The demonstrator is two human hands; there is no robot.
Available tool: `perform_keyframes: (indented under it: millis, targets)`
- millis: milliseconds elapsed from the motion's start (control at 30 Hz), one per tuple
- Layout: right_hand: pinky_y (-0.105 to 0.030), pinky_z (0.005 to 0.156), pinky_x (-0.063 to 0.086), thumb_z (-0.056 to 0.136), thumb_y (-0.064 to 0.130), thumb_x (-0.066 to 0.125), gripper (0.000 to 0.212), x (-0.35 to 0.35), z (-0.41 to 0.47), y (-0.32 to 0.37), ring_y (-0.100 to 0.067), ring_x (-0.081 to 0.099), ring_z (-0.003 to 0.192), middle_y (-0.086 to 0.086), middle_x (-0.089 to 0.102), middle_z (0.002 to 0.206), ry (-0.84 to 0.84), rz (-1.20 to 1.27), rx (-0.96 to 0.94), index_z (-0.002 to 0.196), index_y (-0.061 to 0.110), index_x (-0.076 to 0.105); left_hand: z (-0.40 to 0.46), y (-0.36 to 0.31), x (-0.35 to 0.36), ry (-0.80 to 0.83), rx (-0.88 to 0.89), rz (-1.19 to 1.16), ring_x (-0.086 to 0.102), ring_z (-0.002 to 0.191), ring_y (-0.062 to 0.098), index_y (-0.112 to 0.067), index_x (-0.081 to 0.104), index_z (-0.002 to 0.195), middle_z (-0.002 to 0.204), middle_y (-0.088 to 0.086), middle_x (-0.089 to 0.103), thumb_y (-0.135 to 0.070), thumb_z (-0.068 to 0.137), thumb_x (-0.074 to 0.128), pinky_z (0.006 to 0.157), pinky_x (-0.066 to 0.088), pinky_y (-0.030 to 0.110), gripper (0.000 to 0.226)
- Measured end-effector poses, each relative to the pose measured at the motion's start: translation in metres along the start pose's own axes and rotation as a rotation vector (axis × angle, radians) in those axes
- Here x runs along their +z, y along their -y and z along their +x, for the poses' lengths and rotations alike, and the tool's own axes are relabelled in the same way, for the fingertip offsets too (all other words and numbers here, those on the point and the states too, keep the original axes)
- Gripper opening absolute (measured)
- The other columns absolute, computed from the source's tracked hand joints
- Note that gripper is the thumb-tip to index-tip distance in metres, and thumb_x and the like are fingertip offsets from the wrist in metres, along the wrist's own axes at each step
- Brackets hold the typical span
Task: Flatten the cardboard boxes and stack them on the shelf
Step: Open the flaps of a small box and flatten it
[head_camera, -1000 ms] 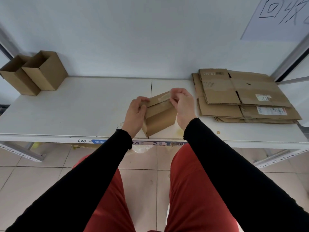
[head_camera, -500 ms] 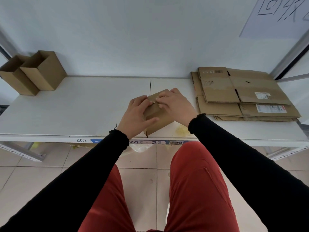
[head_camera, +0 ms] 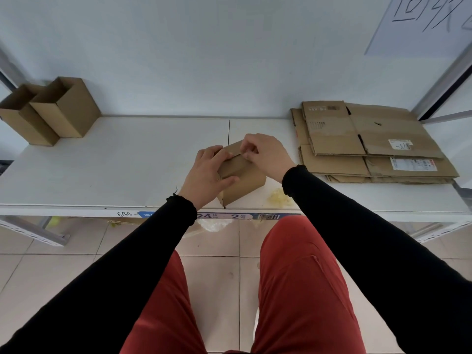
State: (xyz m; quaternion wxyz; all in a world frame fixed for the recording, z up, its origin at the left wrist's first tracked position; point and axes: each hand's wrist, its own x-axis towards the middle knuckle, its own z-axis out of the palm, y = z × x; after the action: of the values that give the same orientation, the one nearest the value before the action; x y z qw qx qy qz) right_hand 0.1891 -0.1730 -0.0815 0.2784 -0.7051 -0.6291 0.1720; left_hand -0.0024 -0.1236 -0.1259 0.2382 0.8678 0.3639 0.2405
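- The left hand (head_camera: pixel 208 172) is gripping the small cardboard box (head_camera: pixel 242 180), which is sitting near the front edge of the shelf (head_camera: pixel 115 162), about midway along it. The thumb is lying across the near face of the box and the other fingers (head_camera: pixel 219 155) are curling over its top left edge.
- The right hand (head_camera: pixel 265 154) is pinching the top flap of the same box, its fingers (head_camera: pixel 251 149) bent tightly at the flap's seam. Whether a strip of tape is between the fingertips is too small to make out.
- The hands are hiding much of the box's top and left side; its lower corner is touching the shelf beside the seam between the two shelf panels.
- A crumpled clear scrap (head_camera: pixel 279 199) is lying just right of the box, near the front edge, partly behind the right sleeve (head_camera: pixel 357 226).
- A label strip (head_camera: pixel 237 216) is running along the front edge, partly covered by the left sleeve (head_camera: pixel 127 264).
- A stack of flattened cardboard (head_camera: pixel 370 144) is lying at the right end of the shelf, reaching toward the back edge.
- Two open upright boxes (head_camera: pixel 51 111) are standing at the back left corner, touching each other; the left one is cut off by the frame edge.
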Motion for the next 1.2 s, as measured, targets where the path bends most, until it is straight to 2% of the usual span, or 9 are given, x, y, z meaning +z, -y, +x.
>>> perform_keyframes:
  millis: [233,400,567,733,833,967,1033,1133,1200]
  targets:
    - [-0.021,0.062,0.048,0.097,0.002,0.060,0.011,-0.017,0.006,-0.021,-0.008,0.053,0.066,0.001,0.057,0.089,-0.352,1.098,0.479,0.095,0.013,0.060,-0.001,0.000,-0.002,-0.018,0.010,-0.008,0.034,0.128,0.018,-0.024,0.058,0.127,0.139,-0.006,0.045,-0.036,0.082,0.078,0.101,0.030,0.026,0.051]
    - [-0.021,0.078,0.043,0.097,0.018,0.059,0.014,-0.009,0.003,-0.034,-0.010,0.056,0.088,0.003,0.061,0.097,-0.411,0.388,0.219,0.084,0.021,0.064,0.000,0.000,-0.001,-0.011,0.015,0.001,0.034,0.128,0.019,-0.022,0.058,0.129,0.140,-0.004,0.045,-0.036,0.082,0.078,0.103,0.029,0.026,0.053]
    - [-0.030,0.071,0.040,0.107,0.022,0.039,0.034,-0.004,0.010,-0.027,-0.022,0.053,0.094,-0.004,0.054,0.097,-0.281,-0.237,0.019,0.088,0.010,0.064,0.000,0.000,0.000,-0.012,0.010,-0.011,0.034,0.128,0.020,-0.021,0.058,0.128,0.140,-0.003,0.045,-0.036,0.082,0.078,0.105,0.032,0.029,0.053]
    - [-0.028,0.077,0.041,0.100,0.052,0.041,0.046,0.004,0.005,-0.027,-0.022,0.053,0.103,-0.005,0.058,0.110,-0.280,-0.440,-0.032,0.108,0.015,0.068,0.001,0.000,0.000,-0.021,0.014,-0.012,0.036,0.127,0.021,-0.020,0.059,0.127,0.139,-0.002,0.046,-0.035,0.081,0.079,0.105,0.034,0.032,0.053]
    - [-0.028,0.078,0.041,0.098,0.038,0.057,0.030,0.005,0.006,-0.032,-0.020,0.059,0.100,-0.003,0.060,0.114,-0.282,-0.274,0.043,0.115,0.015,0.066,0.001,0.000,0.000,-0.013,0.016,-0.016,0.036,0.127,0.020,-0.021,0.060,0.127,0.140,-0.003,0.046,-0.036,0.080,0.079,0.106,0.034,0.031,0.053]
    - [-0.029,0.071,0.038,0.104,0.026,0.048,0.019,0.005,0.010,-0.031,-0.019,0.060,0.087,-0.001,0.063,0.101,-0.257,-0.285,0.095,0.102,0.013,0.063,0.000,0.000,-0.002,-0.008,0.021,-0.003,0.036,0.127,0.020,-0.023,0.059,0.128,0.139,-0.005,0.046,-0.038,0.081,0.079,0.105,0.035,0.032,0.053]
    - [-0.030,0.073,0.046,0.103,0.018,0.048,0.018,0.001,0.012,-0.035,-0.019,0.060,0.084,0.000,0.065,0.093,-0.270,-0.100,0.194,0.096,0.013,0.064,0.000,-0.001,-0.003,-0.007,0.021,0.008,0.036,0.127,0.020,-0.023,0.059,0.129,0.139,-0.005,0.046,-0.038,0.081,0.079,0.104,0.035,0.031,0.054]
    - [-0.027,0.069,0.058,0.102,0.011,0.052,0.012,-0.008,0.011,-0.046,-0.014,0.060,0.072,-0.002,0.062,0.085,-0.375,0.656,0.529,0.099,0.010,0.064,0.000,0.001,-0.005,-0.012,0.017,0.001,0.037,0.127,0.018,-0.023,0.060,0.129,0.139,-0.006,0.046,-0.037,0.081,0.079,0.103,0.033,0.028,0.053]
    - [-0.025,0.067,0.060,0.103,0.007,0.052,0.010,-0.008,0.003,-0.053,-0.013,0.055,0.068,-0.003,0.058,0.081,-0.435,0.906,0.640,0.101,0.009,0.063,0.001,0.001,-0.006,0.002,0.022,-0.002,0.036,0.128,0.018,-0.024,0.060,0.129,0.139,-0.006,0.046,-0.036,0.082,0.079,0.103,0.034,0.028,0.053]
